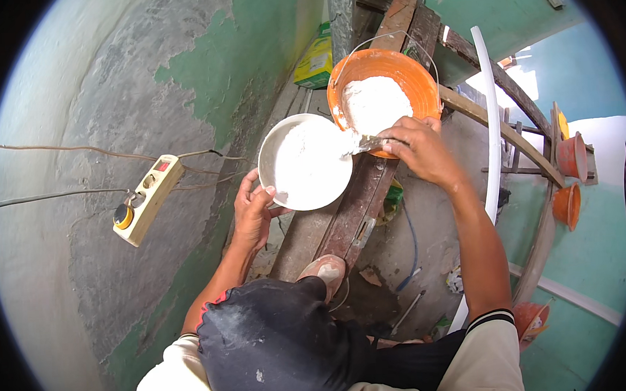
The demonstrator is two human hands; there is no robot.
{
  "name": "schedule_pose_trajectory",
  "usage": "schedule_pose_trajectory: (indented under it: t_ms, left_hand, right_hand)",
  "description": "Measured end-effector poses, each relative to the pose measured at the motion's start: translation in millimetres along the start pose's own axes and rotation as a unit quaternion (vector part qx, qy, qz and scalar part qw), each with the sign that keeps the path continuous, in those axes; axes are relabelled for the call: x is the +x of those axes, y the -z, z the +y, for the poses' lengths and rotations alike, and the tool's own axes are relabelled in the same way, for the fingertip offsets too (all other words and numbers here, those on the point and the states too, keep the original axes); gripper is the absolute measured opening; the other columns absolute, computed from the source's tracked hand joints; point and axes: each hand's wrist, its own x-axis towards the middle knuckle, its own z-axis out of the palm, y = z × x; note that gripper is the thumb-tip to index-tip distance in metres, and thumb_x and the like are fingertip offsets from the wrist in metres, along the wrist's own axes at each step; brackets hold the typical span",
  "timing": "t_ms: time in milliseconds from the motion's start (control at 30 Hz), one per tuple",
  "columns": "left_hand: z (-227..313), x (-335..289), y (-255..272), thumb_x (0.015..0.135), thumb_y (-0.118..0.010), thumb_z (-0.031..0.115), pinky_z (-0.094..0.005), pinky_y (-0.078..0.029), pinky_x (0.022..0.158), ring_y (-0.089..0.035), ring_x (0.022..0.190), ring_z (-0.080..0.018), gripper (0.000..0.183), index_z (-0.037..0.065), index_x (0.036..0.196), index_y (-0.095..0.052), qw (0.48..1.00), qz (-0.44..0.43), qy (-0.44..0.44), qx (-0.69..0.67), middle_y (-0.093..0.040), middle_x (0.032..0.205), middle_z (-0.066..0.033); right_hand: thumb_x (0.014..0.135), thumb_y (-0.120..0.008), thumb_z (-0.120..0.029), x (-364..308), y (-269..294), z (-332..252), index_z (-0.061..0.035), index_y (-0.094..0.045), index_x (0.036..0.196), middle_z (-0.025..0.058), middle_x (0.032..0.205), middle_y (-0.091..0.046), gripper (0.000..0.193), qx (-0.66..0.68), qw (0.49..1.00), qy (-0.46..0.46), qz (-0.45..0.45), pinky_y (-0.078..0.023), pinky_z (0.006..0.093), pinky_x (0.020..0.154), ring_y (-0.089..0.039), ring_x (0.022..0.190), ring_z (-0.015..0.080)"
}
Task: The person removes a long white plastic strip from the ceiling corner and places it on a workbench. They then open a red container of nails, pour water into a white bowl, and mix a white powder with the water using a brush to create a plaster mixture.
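1. Nearest to us, our left hand (252, 211) clasps the near rim of the round white bowl of white powder (304, 162), holding it level above the dark wooden plank (355, 207).
2. Just beyond, our right hand (417, 147) grips a small metal trowel (364, 146), blade pointing left onto the bowl's far edge.
3. Farthest, the orange plastic bucket of powder (384, 87) touches the bowl, right of it and nearer our right hand.

A power strip (147, 198) hangs on the peeling green wall (202, 53)
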Motion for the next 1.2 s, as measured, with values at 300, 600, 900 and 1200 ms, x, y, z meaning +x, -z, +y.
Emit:
schedule_pose_trajectory:
  t_ms: [300,600,900,1200]
  left_hand:
    - [1.1,-4.3,-0.1,0.09,-0.075,0.027,-0.051,-0.065,0.086,-0.072,0.115,-0.0299,0.087,0.0,0.157,-0.027,1.0,-0.009,0.004,0.007,-0.066,0.135,-0.0226]
    - [-0.5,-4.4,1.7,0.09,-0.075,0.026,-0.0497,-0.065,0.086,-0.072,0.115,-0.0286,0.083,0.002,0.156,-0.03,1.0,0.005,0.018,0.008,-0.068,0.132,-0.0204]
    - [-2.5,-1.8,0.5,0.09,-0.076,0.027,-0.0477,-0.065,0.085,-0.071,0.116,-0.0276,0.084,0.002,0.157,-0.03,1.0,0.005,0.021,0.0,-0.068,0.132,-0.0195]
    - [-3.3,2.0,-1.5,0.091,-0.074,0.028,-0.0451,-0.066,0.084,-0.073,0.114,-0.0284,0.077,0.004,0.154,-0.035,1.0,0.004,0.017,0.009,-0.066,0.133,-0.0189]
  right_hand:
    - [0.09,-0.076,-0.012,-2.5,3.9,-23.4,-0.0151,-0.081,0.104,0.0024,0.096,-0.063,0.015,-0.115,0.979,0.091,0.144,-0.035,0.044,0.1,-0.063,0.1,0.0211]
    - [0.092,-0.066,-0.009,27.2,-0.8,24.4,-0.0087,-0.081,0.104,0.0122,0.101,-0.071,0.019,-0.28,0.954,-0.104,-0.007,-0.038,0.045,0.099,-0.067,0.105,0.0286]
    - [0.096,-0.066,-0.018,50.2,-25.5,47.3,-0.0101,-0.082,0.108,0.017,0.103,-0.072,0.021,-0.168,0.972,-0.137,-0.089,-0.036,0.0468,0.099,-0.068,0.106,0.0322]
    - [0.101,-0.067,-0.029,25.7,8.0,50.0,-0.0132,-0.08,0.12,0.0149,0.109,-0.07,0.028,-0.049,0.987,-0.151,0.0,-0.031,0.0476,0.101,-0.064,0.107,0.0309]
